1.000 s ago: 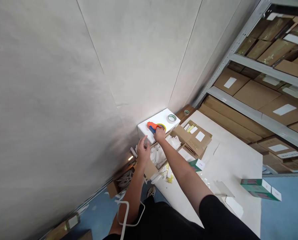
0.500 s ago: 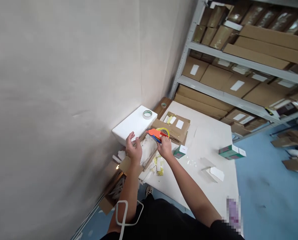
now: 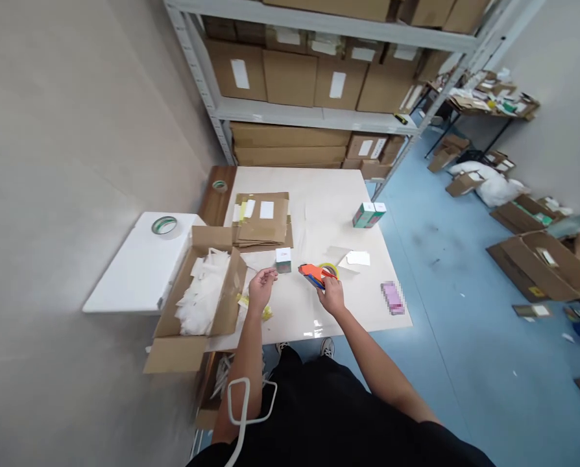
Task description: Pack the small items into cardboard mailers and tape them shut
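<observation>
My right hand [image 3: 333,296] grips a tape dispenser [image 3: 311,272], orange and blue with a red handle and a yellow roll of tape, held above the white table. My left hand [image 3: 261,290] is raised between the open carton and a small green-and-white box [image 3: 283,260]. Its fingers are loosely bent, and nothing shows in them. White crumpled packing material [image 3: 203,295] fills the open carton [image 3: 229,295] on my left. Behind the small box lies a stack of flattened cardboard [image 3: 265,224] with white labels.
A tape roll [image 3: 164,225] lies on a white surface by the wall. Two green boxes [image 3: 368,215] stand near the table's [image 3: 319,188] right edge, with a folded white card [image 3: 357,258] nearer me. A metal shelf [image 3: 294,113] of cartons stands behind. More cartons [image 3: 538,266] sit on the blue floor.
My view has swung right and levelled. Both hands have moved away from over the carton, the right one carrying the tape dispenser over the table. My left hand's fingers are more bent.
</observation>
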Tool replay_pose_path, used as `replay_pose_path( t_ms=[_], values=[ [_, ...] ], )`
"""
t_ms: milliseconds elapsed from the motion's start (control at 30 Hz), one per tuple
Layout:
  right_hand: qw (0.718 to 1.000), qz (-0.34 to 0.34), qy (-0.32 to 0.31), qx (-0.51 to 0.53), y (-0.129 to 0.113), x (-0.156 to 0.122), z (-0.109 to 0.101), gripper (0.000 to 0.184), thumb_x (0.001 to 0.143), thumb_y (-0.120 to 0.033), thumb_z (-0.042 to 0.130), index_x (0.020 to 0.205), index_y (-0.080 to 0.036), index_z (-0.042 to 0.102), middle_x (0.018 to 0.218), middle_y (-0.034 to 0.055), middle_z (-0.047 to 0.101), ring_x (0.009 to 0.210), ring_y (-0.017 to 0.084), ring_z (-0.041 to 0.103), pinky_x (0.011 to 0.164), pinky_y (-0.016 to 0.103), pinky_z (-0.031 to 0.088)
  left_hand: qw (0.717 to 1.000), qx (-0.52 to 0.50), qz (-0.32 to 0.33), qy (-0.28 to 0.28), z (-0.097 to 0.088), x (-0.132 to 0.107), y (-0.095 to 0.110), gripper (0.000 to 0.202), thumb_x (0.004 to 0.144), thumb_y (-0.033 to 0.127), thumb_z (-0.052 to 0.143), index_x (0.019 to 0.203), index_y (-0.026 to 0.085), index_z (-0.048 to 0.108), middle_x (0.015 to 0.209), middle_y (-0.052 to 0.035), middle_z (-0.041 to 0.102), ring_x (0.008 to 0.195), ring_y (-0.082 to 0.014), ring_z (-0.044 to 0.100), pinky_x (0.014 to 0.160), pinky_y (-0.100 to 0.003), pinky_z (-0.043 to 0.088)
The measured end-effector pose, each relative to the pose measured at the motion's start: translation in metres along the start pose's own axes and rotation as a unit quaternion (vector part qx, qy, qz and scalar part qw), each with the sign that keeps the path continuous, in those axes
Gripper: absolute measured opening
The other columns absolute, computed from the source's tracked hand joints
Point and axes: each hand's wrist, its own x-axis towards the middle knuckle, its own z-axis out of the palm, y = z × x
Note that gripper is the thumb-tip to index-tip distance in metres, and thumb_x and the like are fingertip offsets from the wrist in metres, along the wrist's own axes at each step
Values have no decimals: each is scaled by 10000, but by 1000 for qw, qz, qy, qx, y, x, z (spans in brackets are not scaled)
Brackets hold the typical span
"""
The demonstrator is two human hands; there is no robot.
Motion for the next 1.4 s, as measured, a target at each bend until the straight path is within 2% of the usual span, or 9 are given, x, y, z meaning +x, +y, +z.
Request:
replay_pose_path(
  t_ms=[167, 333, 467, 600, 700, 833, 1000, 1167, 1400],
  values=[
    [994, 110, -22, 12, 96, -38, 2, 202, 784, -132, 661, 971, -209, 653, 1066, 143, 719, 1085, 330, 617, 984, 481, 451, 994, 58, -17, -90, 57, -34, -7, 397, 838, 525, 679, 1037, 186, 740, 945, -92, 785, 829, -210, 751, 832, -377, 612],
    [971, 231, -36, 48, 177, -76, 4, 121, 773, -144, 676, 874, -211, 668, 980, 146, 735, 1057, 334, 647, 981, 469, 459, 981, 127, -16, -145, 90, -56, 0, 401, 848, 545, 681, 1053, 210, 761, 963, -79, 790, 871, -220, 750, 848, -373, 609],
    [963, 256, -21, 78, 216, -98, 2, 105, 785, -179, 673, 884, -214, 678, 942, 120, 728, 1031, 291, 653, 943, 411, 473, 978, 150, -15, -147, 112, -64, 7, 400, 847, 550, 678, 1058, 221, 767, 967, -70, 791, 881, -216, 747, 834, -358, 610],
    [964, 249, -17, 93, 228, -104, -6, 63, 803, -208, 676, 865, -216, 669, 1030, 116, 720, 1016, 267, 650, 877, 360, 490, 971, 174, -5, -162, 138, -67, 12, 389, 855, 542, 664, 1046, 220, 771, 951, -70, 793, 857, -219, 750, 814, -355, 609],
    [965, 245, -20, 89, 226, -99, -14, 62, 853, -242, 648, 891, -200, 673, 1061, 129, 717, 1029, 271, 661, 878, 348, 493, 965, 190, 7, -183, 158, -67, 17, 370, 871, 518, 644, 1054, 223, 771, 977, -69, 797, 879, -222, 752, 822, -355, 604],
    [966, 241, -14, 93, 212, -81, -29, 264, 879, -253, 613, 1121, -188, 697, 1101, 138, 734, 1101, 292, 656, 941, 384, 492, 958, 204, 38, -197, 179, -65, 29, 341, 905, 479, 612, 1077, 233, 774, 1053, -74, 793, 943, -228, 742, 840, -353, 601],
    [971, 170, 6, 167, 171, -36, -48, 451, 887, -264, 558, 1324, -194, 648, 1190, 125, 721, 1098, 286, 660, 959, 418, 528, 959, 212, 68, -176, 175, -62, 42, 349, 924, 480, 604, 1103, 235, 776, 1114, -85, 775, 948, -222, 723, 821, -344, 602],
    [968, 84, -14, 235, 110, 15, -54, 515, 895, -277, 555, 1406, -232, 599, 1258, 94, 704, 1038, 246, 676, 930, 419, 566, 971, 197, 65, -123, 132, -50, 42, 333, 917, 431, 596, 1128, 232, 759, 1231, -86, 732, 955, -200, 701, 770, -310, 589],
    [966, 8, -48, 254, 17, 79, -24, 506, 936, -286, 549, 1440, -258, 581, 1372, 97, 660, 1128, 242, 663, 979, 436, 563, 986, 155, 58, -13, 36, 11, 39, 327, 892, 357, 610, 1158, 221, 743, 1232, -85, 723, 1025, -206, 693, 787, -296, 587]
  ],
)
